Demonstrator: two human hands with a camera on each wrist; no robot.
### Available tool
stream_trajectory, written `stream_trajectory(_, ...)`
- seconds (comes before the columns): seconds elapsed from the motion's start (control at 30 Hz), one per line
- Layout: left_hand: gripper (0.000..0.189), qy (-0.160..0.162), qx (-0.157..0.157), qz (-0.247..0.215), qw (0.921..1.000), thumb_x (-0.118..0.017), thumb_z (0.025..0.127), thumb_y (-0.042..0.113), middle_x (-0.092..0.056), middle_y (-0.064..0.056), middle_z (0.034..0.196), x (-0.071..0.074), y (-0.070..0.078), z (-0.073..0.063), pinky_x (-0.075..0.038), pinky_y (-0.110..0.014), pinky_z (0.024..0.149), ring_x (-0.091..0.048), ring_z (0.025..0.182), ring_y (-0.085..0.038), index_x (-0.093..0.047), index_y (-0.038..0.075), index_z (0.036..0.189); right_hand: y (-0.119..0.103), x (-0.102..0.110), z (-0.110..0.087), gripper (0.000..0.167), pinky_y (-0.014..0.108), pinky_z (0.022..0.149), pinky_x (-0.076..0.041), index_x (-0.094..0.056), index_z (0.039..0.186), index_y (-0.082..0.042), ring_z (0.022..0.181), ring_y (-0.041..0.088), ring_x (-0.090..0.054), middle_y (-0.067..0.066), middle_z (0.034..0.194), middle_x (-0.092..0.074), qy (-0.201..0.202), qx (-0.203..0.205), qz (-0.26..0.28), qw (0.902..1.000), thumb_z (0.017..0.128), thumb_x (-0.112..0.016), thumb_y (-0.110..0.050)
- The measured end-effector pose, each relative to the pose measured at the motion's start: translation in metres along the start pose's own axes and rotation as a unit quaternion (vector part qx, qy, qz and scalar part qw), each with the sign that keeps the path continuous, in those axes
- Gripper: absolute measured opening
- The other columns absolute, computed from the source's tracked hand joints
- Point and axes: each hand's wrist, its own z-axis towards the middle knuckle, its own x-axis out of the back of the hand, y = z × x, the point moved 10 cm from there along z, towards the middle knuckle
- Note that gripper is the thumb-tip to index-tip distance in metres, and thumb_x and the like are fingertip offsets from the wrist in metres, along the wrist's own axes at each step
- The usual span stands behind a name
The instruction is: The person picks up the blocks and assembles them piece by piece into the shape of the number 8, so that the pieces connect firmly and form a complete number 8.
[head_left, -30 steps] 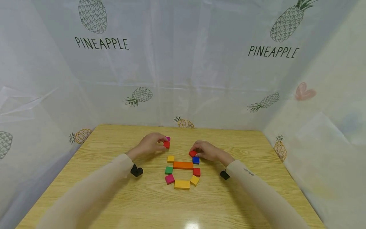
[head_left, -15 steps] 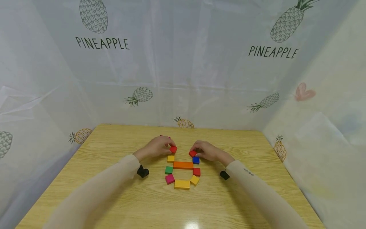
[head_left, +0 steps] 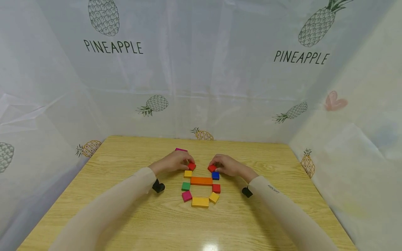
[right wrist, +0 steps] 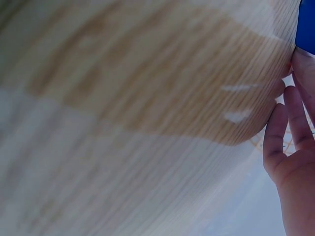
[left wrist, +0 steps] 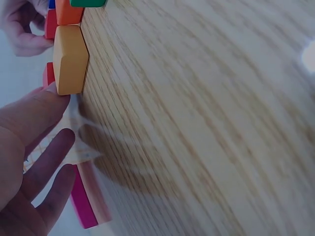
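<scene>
My left hand (head_left: 174,161) pinches a red block (head_left: 192,166) between thumb and fingers, just behind a yellow block (head_left: 187,174). In the left wrist view the thumb lies close against that yellow block (left wrist: 71,59), which partly hides the red one (left wrist: 48,74). Across from it, my right hand (head_left: 229,165) pinches a second red block (head_left: 211,168), set at an angle behind a blue block (head_left: 215,175). The right wrist view shows the blue block (right wrist: 306,27) at its edge, with the red block mostly hidden. A long orange block (head_left: 201,181) lies between the yellow and blue ones.
Nearer me, a green block (head_left: 186,186), a magenta block (head_left: 186,196), a long yellow block (head_left: 200,202), a small yellow block (head_left: 214,198) and a red block (head_left: 216,188) form a curve. A magenta piece (head_left: 181,150) lies behind my left hand on the wooden table (head_left: 150,223).
My left hand has brought its red block rightward and toward me, up to the yellow block, leaving the magenta piece behind. The right hand has stayed put on its red block.
</scene>
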Motion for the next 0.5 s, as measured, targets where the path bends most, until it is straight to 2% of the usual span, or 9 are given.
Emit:
stream_trajectory(0.27, 0.029, -0.02, -0.011, 0.012, 0.9997, -0.075, 0.1, 0.017, -0.073, 0.003, 0.122, -0.0035, 0.0025, 0.0009, -0.057, -0.033, 0.099, -0.07, 0.107, -0.014, -0.074, 0.018, 0.13, 0.0005, -0.0002, -0.0002, 0.026, 0.043, 0.103, -0.053, -0.073, 0.128, -0.012, 0.111, 0.021, -0.063, 0.004, 0.123, -0.067, 0.002, -0.001, -0.003, 1.0, 0.102, -0.07, -0.008)
stream_trajectory(0.5, 0.029, -0.019, -0.017, 0.016, 0.9995, -0.075, 0.101, 0.016, -0.073, 0.004, 0.121, -0.0052, 0.0008, 0.0025, -0.056, -0.032, 0.099, -0.069, 0.106, -0.012, -0.074, 0.018, 0.129, -0.0008, 0.0004, -0.0002, 0.026, 0.044, 0.103, -0.053, -0.073, 0.129, -0.011, 0.111, 0.021, -0.063, 0.005, 0.123, -0.067, 0.001, -0.002, 0.0, 1.0, 0.102, -0.07, -0.008)
